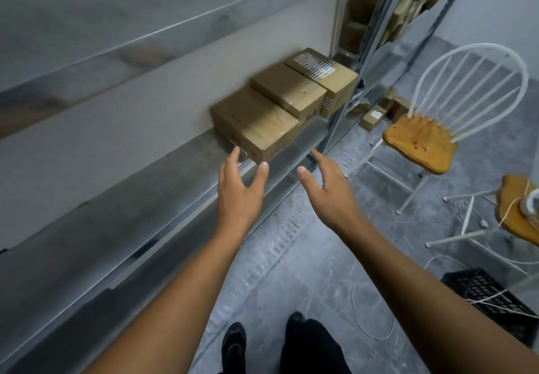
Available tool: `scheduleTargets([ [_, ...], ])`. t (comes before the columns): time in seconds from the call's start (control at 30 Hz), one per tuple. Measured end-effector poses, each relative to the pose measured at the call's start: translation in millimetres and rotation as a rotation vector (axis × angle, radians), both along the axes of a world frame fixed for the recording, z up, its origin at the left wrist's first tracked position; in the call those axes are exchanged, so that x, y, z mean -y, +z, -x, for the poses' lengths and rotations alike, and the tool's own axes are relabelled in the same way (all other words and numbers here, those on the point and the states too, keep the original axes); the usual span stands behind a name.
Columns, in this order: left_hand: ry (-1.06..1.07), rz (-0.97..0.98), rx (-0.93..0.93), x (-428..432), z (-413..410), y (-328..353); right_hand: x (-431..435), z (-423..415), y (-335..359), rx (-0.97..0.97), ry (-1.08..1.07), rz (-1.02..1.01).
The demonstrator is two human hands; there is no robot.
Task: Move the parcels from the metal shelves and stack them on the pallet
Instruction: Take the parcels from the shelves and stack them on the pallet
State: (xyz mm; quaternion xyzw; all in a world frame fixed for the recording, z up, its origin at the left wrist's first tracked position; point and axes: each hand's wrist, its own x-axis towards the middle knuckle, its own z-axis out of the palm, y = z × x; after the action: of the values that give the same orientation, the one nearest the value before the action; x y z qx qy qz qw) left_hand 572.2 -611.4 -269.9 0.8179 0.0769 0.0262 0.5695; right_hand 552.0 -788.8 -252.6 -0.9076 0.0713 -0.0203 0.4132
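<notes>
Three brown cardboard parcels lie in a row on a metal shelf point(163, 175): a near parcel point(256, 124), a middle parcel point(287, 89) and a far parcel point(323, 72) with a white label and black tape stripes. My left hand point(239, 187) is open just below the near parcel's front corner, fingertips almost at it. My right hand point(323, 187) is open to the right of that parcel, apart from it. Neither hand holds anything. No pallet is in view.
More parcels fill a second shelving unit point(408, 3) at the back and sit on the floor beneath it. A white chair with a wooden seat point(420, 143) stands to the right, another seat point(516, 210) beside it. A black crate point(493, 300) and loose cord lie on the grey floor.
</notes>
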Motion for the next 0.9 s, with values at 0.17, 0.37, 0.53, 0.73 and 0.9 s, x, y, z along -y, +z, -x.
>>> scheduleTargets([
  [0.17, 0.141, 0.008, -0.030, 36.7, -67.8, -31.8, 30.3, -78.3, -27.1, -0.022, 0.142, 0.044],
  [0.37, 0.379, -0.060, -0.106, 74.0, -132.7, -58.6, 57.2, -162.7, -36.1, -0.037, 0.380, 0.110],
  [0.53, 0.554, 0.032, -0.181, 82.4, -163.8, -84.1, 68.7, -206.1, -44.1, -0.070, 0.487, 0.123],
  [0.73, 0.627, 0.164, -0.105, 89.8, -172.7, -99.3, 72.5, -221.3, -57.3, -0.079, 0.545, 0.147],
  [0.9, 0.635, 0.236, -0.082, 92.6, -172.1, -96.8, 71.7, -226.0, -60.1, 0.011, 0.466, 0.196],
])
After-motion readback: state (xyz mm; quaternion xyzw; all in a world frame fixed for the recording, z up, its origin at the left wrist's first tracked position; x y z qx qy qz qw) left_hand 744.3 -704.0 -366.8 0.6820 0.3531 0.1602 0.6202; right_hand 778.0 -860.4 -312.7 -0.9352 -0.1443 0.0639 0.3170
